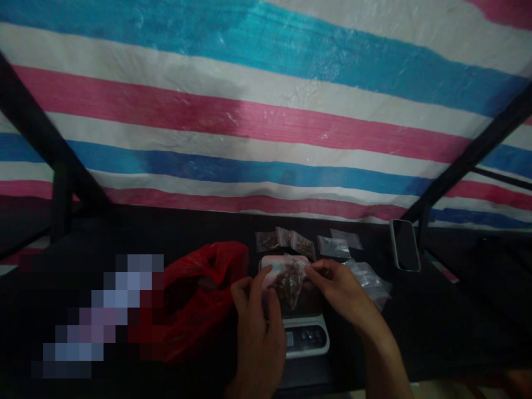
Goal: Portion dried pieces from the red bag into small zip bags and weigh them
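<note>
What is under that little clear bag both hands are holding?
A small digital scale sits under the clear bag, which the left hand and right hand pinch at its top. The bag and hands cover most of the platform; the display is too dark to read.

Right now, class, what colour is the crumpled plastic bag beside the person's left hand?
Red: the crumpled plastic bag, clearest in the head view.
</note>
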`<state>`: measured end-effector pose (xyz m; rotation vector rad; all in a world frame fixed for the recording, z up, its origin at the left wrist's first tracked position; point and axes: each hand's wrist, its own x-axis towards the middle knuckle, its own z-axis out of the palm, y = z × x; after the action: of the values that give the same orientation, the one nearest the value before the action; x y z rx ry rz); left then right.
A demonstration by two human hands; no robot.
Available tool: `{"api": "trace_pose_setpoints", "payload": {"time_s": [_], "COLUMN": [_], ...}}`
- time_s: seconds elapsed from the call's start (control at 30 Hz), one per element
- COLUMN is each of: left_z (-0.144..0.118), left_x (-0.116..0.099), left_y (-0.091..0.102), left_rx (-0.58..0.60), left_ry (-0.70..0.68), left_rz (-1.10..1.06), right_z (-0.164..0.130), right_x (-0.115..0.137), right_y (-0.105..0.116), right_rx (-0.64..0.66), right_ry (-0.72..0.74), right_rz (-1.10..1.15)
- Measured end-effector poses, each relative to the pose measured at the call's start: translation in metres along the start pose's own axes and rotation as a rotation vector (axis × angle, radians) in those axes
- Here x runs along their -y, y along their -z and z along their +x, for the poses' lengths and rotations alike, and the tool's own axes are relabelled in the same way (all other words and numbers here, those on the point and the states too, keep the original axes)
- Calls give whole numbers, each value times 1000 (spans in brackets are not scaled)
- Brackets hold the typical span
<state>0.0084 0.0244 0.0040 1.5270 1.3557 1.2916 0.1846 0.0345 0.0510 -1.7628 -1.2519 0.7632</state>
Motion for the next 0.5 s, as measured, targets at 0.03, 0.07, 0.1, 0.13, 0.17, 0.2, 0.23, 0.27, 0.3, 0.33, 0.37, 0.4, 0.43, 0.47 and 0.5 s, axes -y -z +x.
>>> {"api": "trace_pose_setpoints", "payload": {"time_s": [0.03, 0.07, 0.1, 0.13, 0.17, 0.2, 0.23, 0.27, 0.3, 0.33, 0.37, 0.4, 0.43, 0.47, 0.5], "left_z": [0, 1, 2, 3, 4, 6, 7, 8, 8, 6, 3, -2, -8, -16, -24], "left_x": [1, 1, 2, 1, 1, 0, 0, 0, 0, 1, 2, 4, 7, 10, 14], "left_y": [-1, -1, -1, 0, 1, 2, 4, 6, 8, 11, 13, 16, 18, 20, 22], "left_rx": [-33, -69, -105, -134, -158, -174, -184, -194, -216, -241, -267, -289, -299, -302, -298], "left_ry": [-41, -84, -130, -180, -238, -299, -359, -413, -465, -506, -546, -584, -603, -621, -580], "left_rz": [17, 34, 51, 71, 94, 120, 145, 166, 180, 190, 198, 201, 196, 178, 140], "right_z": [1, 2, 3, 5, 6, 8, 10, 12, 14, 15, 16, 17, 18, 19, 19], "right_x": [-1, -3, -5, -7, -10, -13, -17, -21, -25, -29, -32, -34, -36, -36, -35], "right_y": [3, 6, 9, 13, 17, 20, 24, 27, 30, 31, 33, 33, 33, 32, 30], "right_rx": [-13, -38, -70, -104, -141, -177, -212, -246, -281, -315, -342, -363, -388, -419, -459], "right_ry": [-1, -4, -5, -6, -13, -23, -39, -59, -77, -89, -90, -79, -57, -21, 23], "right_rz": [-2, -8, -17, -28, -39, -51, -65, -80, -95, -104, -105, -96, -78, -49, -11]}}
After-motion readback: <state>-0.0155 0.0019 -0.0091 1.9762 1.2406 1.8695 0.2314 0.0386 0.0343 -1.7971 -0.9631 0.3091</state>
